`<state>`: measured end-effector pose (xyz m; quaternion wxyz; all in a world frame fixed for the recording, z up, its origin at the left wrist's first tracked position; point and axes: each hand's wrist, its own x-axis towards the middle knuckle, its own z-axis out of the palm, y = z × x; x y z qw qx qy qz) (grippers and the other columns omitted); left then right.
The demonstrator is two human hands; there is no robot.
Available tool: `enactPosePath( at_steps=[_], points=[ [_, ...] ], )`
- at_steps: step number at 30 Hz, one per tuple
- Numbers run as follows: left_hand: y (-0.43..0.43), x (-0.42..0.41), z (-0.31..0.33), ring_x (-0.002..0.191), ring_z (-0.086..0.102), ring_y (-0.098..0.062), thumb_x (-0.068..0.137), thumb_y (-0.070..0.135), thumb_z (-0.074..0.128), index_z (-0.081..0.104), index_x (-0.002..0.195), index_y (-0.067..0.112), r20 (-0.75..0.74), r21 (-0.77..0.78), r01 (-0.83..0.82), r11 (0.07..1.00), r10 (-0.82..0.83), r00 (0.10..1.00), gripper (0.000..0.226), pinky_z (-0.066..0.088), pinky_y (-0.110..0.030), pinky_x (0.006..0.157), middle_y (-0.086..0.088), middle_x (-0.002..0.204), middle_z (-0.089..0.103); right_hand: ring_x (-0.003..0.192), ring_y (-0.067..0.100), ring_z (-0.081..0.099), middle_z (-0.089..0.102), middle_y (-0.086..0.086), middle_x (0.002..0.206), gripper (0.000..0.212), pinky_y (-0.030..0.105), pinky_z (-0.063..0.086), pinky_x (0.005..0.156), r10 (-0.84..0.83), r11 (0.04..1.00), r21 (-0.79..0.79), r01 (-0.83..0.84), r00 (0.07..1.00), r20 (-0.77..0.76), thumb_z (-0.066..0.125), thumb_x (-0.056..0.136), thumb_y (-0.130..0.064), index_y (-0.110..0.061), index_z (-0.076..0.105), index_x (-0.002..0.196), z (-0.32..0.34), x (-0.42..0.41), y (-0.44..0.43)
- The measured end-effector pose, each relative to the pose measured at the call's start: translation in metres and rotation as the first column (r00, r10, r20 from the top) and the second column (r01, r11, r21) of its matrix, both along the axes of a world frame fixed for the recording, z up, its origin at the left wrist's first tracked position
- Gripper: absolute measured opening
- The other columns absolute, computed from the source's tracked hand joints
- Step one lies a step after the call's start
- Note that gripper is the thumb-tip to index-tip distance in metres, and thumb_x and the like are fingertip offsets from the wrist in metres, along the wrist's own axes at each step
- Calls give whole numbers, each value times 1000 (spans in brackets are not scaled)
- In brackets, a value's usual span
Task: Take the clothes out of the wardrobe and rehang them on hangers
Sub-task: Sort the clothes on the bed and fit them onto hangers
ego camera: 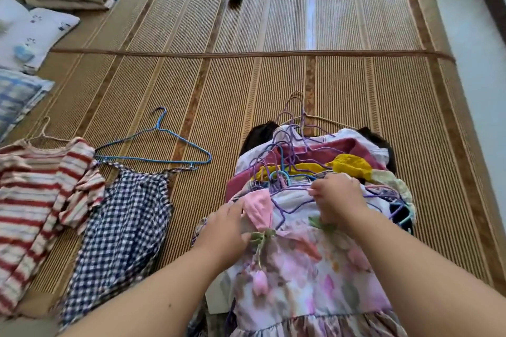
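While heap of hangered clothes (pixel 353 164) waits on woven straw mat (pixel 273 76), left hand (pixel 224 230) grips pink floral dress (pixel 309 268) at shoulder, fingers curled; right hand (pixel 339 200) fingers pinch neckline by purple wire hanger (pixel 290 208). Red-striped top (pixel 35 200), navy gingham dress (pixel 123 227) lie aside left. Likely early; most left.

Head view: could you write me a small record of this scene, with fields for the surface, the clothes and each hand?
surface: woven mat
pile: clothes on wire hangers, floral dress on top
left hand: rests on the floral dress's shoulder; grip unclear
right hand: fingers curled, gripping the floral dress at its neckline
left of pile: gingham dress, striped shirt, blue hanger, flat on the mat
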<state>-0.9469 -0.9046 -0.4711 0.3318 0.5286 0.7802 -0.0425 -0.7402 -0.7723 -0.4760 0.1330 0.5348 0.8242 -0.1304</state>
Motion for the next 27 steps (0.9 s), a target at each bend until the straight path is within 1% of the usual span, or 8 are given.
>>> enactPosePath(
  at_steps=[3,6,9,11,13,18,21,27],
  points=[
    [4,1,20,119,38,-25,87,51,55,12,148,36,-55,36,-40,999,42,998,76,37,-42,101,1,132,51,75,25,55,64,7,77,16,26,29,51,-66,987,-156,28,967,-247,55,86,-20,-18,62,72,19,10,-4],
    [4,2,45,116,38,-23,87,59,52,8,148,42,-9,48,-51,998,52,999,77,35,-40,99,-1,119,55,61,19,49,56,3,62,32,25,28,48,-122,951,-309,-18,895,-428,62,75,-5,-19,47,50,52,22,-12],
    [-3,0,74,105,53,-23,92,51,49,27,139,48,145,95,-34,995,20,989,52,39,-40,95,5,101,60,58,14,41,48,10,64,17,23,36,53,-177,926,-376,-38,835,-520,66,74,6,1,56,62,97,24,-27],
    [-14,-6,95,96,59,-20,96,42,45,54,101,42,168,166,-1,986,-27,985,11,40,-36,84,12,88,62,55,12,41,49,11,63,12,19,35,52,-172,935,-353,-34,826,-536,67,74,7,8,57,68,124,26,-38],
    [-28,-14,120,85,57,-18,97,36,44,50,73,34,186,214,-36,976,-5,982,25,37,-34,75,13,75,57,57,7,54,62,-1,63,10,22,44,59,-170,947,-320,-10,831,-530,69,74,1,-6,67,67,149,28,-51],
    [-78,-56,166,74,56,-18,98,34,43,56,77,19,192,290,-74,954,18,981,29,47,-36,69,6,76,60,60,-11,58,66,-13,66,9,9,44,63,-299,921,-381,78,768,-566,68,84,-8,-12,76,83,204,8,-100],
    [-120,-89,191,69,55,-14,98,35,42,59,77,21,202,331,-104,938,37,979,30,42,-32,60,5,74,59,79,0,62,68,-14,80,15,0,40,65,-216,959,-272,73,810,-545,70,84,-16,-26,75,94,233,-24,-138],
    [-228,-181,245,64,51,-11,98,32,47,53,68,24,161,437,-109,893,41,986,31,30,-27,53,7,67,56,75,-5,60,73,-4,90,20,14,44,72,-126,988,-148,52,823,-554,69,84,-17,-23,74,103,293,-120,-236]
  ],
)
